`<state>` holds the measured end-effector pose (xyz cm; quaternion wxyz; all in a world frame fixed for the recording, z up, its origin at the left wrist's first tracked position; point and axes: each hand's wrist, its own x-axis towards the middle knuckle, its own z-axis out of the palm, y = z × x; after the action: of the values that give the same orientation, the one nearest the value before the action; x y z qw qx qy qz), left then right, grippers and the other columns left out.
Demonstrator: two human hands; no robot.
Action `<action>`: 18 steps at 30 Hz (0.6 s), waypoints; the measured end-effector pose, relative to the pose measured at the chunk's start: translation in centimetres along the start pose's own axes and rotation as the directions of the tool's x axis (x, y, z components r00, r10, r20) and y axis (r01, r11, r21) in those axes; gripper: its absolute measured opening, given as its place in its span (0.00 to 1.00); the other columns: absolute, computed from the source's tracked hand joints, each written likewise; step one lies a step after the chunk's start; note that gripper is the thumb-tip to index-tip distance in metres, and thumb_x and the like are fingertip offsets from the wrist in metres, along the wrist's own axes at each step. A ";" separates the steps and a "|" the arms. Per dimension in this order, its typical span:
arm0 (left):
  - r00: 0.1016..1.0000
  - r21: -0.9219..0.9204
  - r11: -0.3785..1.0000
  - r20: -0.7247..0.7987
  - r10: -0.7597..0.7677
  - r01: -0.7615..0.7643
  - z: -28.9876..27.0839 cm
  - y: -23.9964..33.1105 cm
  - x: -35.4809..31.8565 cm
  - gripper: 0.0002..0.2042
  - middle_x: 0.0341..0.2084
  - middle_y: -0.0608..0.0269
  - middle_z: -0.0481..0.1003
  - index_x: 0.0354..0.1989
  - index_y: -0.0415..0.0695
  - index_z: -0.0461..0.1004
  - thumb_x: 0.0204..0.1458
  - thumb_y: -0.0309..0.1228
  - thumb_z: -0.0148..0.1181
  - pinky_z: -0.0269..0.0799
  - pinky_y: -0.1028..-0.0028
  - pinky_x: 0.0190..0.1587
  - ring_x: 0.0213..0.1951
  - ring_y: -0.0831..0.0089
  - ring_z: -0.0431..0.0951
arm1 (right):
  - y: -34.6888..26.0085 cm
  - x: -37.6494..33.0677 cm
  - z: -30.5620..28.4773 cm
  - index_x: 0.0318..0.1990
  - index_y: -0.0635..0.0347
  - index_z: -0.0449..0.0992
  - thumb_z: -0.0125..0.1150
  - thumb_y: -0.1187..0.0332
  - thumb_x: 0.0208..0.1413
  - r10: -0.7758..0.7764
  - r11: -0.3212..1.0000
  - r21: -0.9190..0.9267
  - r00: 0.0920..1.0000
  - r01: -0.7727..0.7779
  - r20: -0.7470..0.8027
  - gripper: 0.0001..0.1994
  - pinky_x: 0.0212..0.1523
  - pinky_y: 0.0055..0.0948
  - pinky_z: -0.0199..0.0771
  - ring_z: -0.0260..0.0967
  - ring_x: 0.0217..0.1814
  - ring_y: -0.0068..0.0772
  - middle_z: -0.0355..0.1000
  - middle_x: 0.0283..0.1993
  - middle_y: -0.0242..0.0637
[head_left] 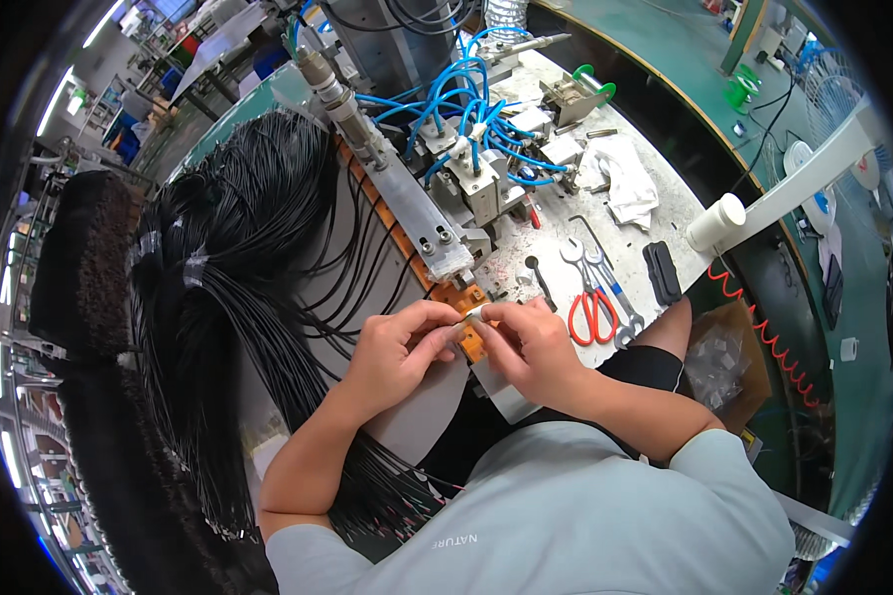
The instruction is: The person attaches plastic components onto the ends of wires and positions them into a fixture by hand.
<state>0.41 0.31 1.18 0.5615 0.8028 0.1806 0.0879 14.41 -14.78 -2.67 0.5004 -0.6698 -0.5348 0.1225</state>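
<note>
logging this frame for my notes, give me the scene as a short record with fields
left hand: pinching a small white piece at the fingertips
right hand: pinching the same piece from the other side
beside left arm: black wire bundles
behind hands: machine with blue hoses
on bench: red-handled scissors, wrenches, white rag

One head-worn fisheye view looks steeply down, close over the table (655,223), forearms entering from below; straight edges bend toward the rim.

2 hands (466,342), 1 pair of red-handled scissors (592,309), 2 wrenches (605,278).
</note>
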 end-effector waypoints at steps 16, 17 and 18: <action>0.998 0.037 0.998 0.056 0.042 -0.045 -0.2 0.2 0.1 0.06 0.31 0.60 0.80 0.43 0.34 0.75 0.58 0.21 0.57 0.77 0.78 0.33 0.29 0.77 0.80 | -0.3 0.4 -0.5 0.42 0.61 0.75 0.61 0.70 0.59 0.068 0.992 0.103 0.994 -0.076 0.081 0.07 0.38 0.27 0.58 0.65 0.20 0.23 0.71 0.19 0.28; 0.998 0.037 0.998 0.056 0.043 -0.045 -0.3 0.2 0.0 0.06 0.31 0.60 0.80 0.43 0.34 0.75 0.58 0.21 0.57 0.77 0.78 0.33 0.29 0.77 0.80 | -0.2 0.5 -0.8 0.42 0.61 0.73 0.61 0.69 0.59 0.056 0.990 0.123 0.991 -0.070 0.118 0.08 0.40 0.29 0.59 0.66 0.22 0.27 0.71 0.20 0.29; 0.997 -0.089 0.996 0.069 -0.023 0.029 -0.5 0.3 -0.1 0.06 0.30 0.61 0.80 0.42 0.35 0.75 0.58 0.22 0.58 0.76 0.79 0.33 0.28 0.78 0.80 | -0.1 0.6 -1.0 0.41 0.61 0.72 0.61 0.68 0.58 0.043 0.988 0.143 0.987 -0.065 0.155 0.09 0.41 0.31 0.60 0.66 0.23 0.31 0.71 0.21 0.31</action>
<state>0.24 0.57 1.66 0.6040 0.7767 0.1677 0.0611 15.28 -14.81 -1.94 0.5031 -0.6339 -0.5423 0.2259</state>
